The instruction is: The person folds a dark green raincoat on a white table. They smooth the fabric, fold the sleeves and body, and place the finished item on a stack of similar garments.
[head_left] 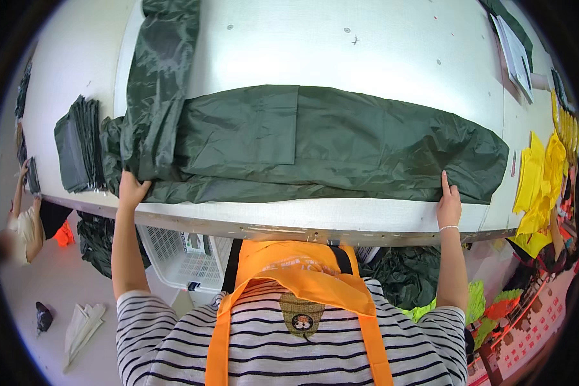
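Observation:
A dark green rain jacket of thin, shiny fabric lies folded lengthwise across the white table, with a square pocket-like panel near its middle. One long strip of it, like a sleeve, runs away from me at the left. My left hand grips the jacket's near edge at the foot of this strip, its fingertips hidden in the fabric. Toward the jacket's right end, my right hand rests on the near edge, index finger stretched out over the cloth.
Left of the jacket stands a stack of folded dark green pieces. Yellow garments hang over the table's right end, near papers. Below the table edge are a white basket and dark green fabric. Another person works at far left.

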The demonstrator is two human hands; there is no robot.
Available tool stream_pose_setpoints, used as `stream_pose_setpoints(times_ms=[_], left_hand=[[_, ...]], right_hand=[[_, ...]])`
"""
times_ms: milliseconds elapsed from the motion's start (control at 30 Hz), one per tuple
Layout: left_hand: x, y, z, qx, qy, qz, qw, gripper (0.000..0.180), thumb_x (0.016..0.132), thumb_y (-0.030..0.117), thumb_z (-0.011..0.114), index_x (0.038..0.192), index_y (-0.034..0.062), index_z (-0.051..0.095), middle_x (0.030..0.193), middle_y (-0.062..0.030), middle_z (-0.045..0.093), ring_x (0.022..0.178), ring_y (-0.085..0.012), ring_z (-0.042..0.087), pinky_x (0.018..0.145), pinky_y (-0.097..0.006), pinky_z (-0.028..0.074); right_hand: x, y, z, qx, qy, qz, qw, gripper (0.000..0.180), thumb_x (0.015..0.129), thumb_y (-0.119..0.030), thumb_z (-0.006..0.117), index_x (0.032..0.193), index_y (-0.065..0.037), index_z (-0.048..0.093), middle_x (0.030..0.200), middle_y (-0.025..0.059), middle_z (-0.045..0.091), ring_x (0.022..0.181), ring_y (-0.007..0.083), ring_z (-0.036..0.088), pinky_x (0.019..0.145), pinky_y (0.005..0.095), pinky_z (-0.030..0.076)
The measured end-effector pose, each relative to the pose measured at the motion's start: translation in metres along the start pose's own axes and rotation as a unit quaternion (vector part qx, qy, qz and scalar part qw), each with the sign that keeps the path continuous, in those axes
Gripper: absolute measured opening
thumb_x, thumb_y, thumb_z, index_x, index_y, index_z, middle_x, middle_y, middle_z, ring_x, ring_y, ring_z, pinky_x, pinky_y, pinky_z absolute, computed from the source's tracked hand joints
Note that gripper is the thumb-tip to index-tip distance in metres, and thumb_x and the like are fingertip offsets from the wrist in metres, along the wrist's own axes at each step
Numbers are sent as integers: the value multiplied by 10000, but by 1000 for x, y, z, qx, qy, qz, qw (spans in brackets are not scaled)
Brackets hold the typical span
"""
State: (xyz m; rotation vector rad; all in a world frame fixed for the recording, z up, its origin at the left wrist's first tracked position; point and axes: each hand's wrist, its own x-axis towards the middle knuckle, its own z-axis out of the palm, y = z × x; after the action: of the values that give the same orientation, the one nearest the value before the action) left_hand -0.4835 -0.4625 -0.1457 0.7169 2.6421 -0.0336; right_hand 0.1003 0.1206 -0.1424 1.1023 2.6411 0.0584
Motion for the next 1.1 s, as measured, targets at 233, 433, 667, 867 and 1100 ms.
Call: stream_pose_setpoints(times_ms=[233, 433, 667, 867, 1100], left_hand=[[-48, 9, -4, -109, 45, 144, 983, 896, 551, 305, 850, 1283, -23, 452, 1272, -236, 470, 1228, -396, 410, 1047, -413, 324], [-40, 5, -32, 42, 0, 164, 985, 716, 474, 264, 865, 1029, -66, 555, 1237, -245, 469, 1135, -413, 451, 952, -438, 391], [-36, -2, -23, 25, -25, 222, 975, 945, 336, 519, 871, 978, -103, 566, 1272, -315, 433, 1196, -443, 404, 1022, -453, 334], [-40, 6, -41, 45, 5, 240, 970, 781, 504, 339, 849, 1115, -35, 538, 1177, -208, 500, 1091, -382, 471, 934, -435, 394], [-23, 6, 0, -90, 154, 105, 978, 327, 656, 55, 653, 966, -21, 580, 950, -197, 586, 921, -394, 558, 785, -418, 469]], right_hand=[[-7, -6, -12, 75, 77, -14, 994, 758, 724, -7, 636, 1425, -131, 376, 1028, 147, 499, 955, 350, 497, 856, 410, 428], [3, -141, -90, 138, 116, -266, 947, 732, 627, -43, 720, 1318, -117, 493, 1317, 134, 458, 1160, 354, 449, 965, 433, 380], [13, -158, -48, 115, 78, -269, 953, 511, 658, 8, 642, 1153, -69, 542, 1109, 120, 525, 1046, 314, 496, 877, 412, 412], [16, -172, -50, 109, 55, -228, 966, 422, 660, 16, 628, 1061, -65, 527, 1081, 107, 527, 1026, 301, 499, 835, 391, 417], [20, -161, -64, 90, 75, -213, 970, 299, 623, 61, 593, 879, -61, 500, 891, 106, 505, 876, 321, 496, 711, 407, 408]])
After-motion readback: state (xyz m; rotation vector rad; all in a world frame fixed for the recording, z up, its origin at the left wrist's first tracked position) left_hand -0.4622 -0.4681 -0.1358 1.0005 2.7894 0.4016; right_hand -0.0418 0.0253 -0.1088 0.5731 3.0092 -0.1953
